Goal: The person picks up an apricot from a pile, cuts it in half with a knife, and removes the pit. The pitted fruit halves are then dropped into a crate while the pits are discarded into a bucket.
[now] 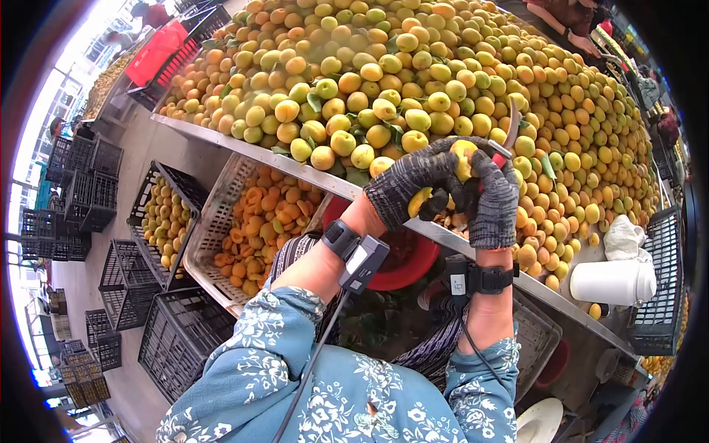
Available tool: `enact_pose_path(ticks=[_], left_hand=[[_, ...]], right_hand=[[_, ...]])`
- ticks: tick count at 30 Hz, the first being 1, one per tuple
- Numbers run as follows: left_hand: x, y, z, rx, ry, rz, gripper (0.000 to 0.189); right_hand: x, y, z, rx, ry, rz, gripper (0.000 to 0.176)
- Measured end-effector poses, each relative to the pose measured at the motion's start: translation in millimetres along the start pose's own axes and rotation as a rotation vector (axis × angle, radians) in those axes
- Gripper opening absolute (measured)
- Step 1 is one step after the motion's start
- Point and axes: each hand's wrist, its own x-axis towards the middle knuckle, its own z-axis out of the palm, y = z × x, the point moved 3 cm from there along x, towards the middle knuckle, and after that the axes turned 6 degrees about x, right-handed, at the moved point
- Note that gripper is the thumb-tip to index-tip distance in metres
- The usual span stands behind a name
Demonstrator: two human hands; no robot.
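Both my hands wear dark grey knit gloves and meet above the near edge of the fruit table. My left hand is closed around a yellow apricot, which lies between the two hands. A second yellow piece of apricot shows under its fingers. My right hand is closed on a curved knife with a red handle, its blade pointing up and away. My right fingers also touch the apricot. The gloves hide part of the fruit and most of the handle.
A large heap of apricots covers the table, bordered by a metal edge. Below are a white basket of halved apricots and a red basin. Black crates stand left; a white container sits right. A co-worker's arm shows behind.
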Motion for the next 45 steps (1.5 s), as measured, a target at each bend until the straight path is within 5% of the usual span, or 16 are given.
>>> enact_pose_path(ticks=[10,12,13,15,19,27,29,31,32,33,35,37,39,40,43,45], left_hand=[[6.5,-16.1,-21.9,0.145,0.218,0.049,0.038],[-3.3,-7.9,-22.9,1.194,0.333,0.889,0.028],[-6.6,-5.1,-23.3,1.199,0.339,0.888,0.028],[-6.9,-11.7,-31.0,0.148,0.386,0.081,0.023],[-10.7,8.6,-12.9,0.189,0.146,0.069,0.023],[-51.7,42.2,-23.0,0.275,0.32,0.273,0.03],[-74.0,50.1,-38.4,0.156,0.145,0.313,0.03],[-84.4,53.0,-51.8,0.498,0.348,0.214,0.043],[-98.5,54.9,-40.7,1.11,0.345,0.846,0.055],[-110.8,59.7,-35.3,1.118,0.352,0.857,0.055],[-136.0,73.0,-23.8,1.261,0.369,0.866,0.057],[-148.1,81.7,-40.6,0.932,0.346,0.738,0.045],[-174.1,87.8,-48.8,0.15,0.374,0.222,0.034],[-190.9,87.6,-38.7,0.31,0.581,0.31,0.032],[-238.7,98.6,-52.1,0.602,0.724,0.341,0.03],[-265.4,106.9,-55.5,0.442,0.689,0.315,0.03]], right_hand=[[0.9,3.3,0.9,-0.237,-0.048,0.014,0.024],[-1.0,2.1,4.0,-0.198,-0.038,0.042,0.024],[-1.3,2.7,5.2,-0.161,-0.023,0.066,0.024],[1.3,7.6,5.9,-0.135,-0.043,0.049,0.024],[-9.1,6.7,12.3,-0.292,-0.07,-0.118,0.019],[-24.5,3.4,13.1,-0.228,-0.064,-0.047,0.024],[-30.8,10.6,17.6,-0.23,-0.09,-0.038,0.023],[-39.9,15.9,22.1,-0.238,-0.121,-0.027,0.022],[-45.4,16.5,25.2,-0.254,-0.114,-0.026,0.021],[-50.9,17.3,29.0,-0.267,-0.107,-0.028,0.02],[-61.0,20.5,32.8,-0.255,-0.098,-0.036,0.018],[-74.4,19.2,32.3,-0.322,-0.092,-0.072,0.017],[-100.2,15.6,33.9,-0.308,-0.062,-0.055,0.017],[-112.4,16.7,30.4,-0.34,-0.057,-0.015,0.02],[-137.2,25.4,15.2,-0.435,-0.044,-0.009,0.025],[-160.4,18.7,11.1,-0.501,-0.059,0.044,0.025]])
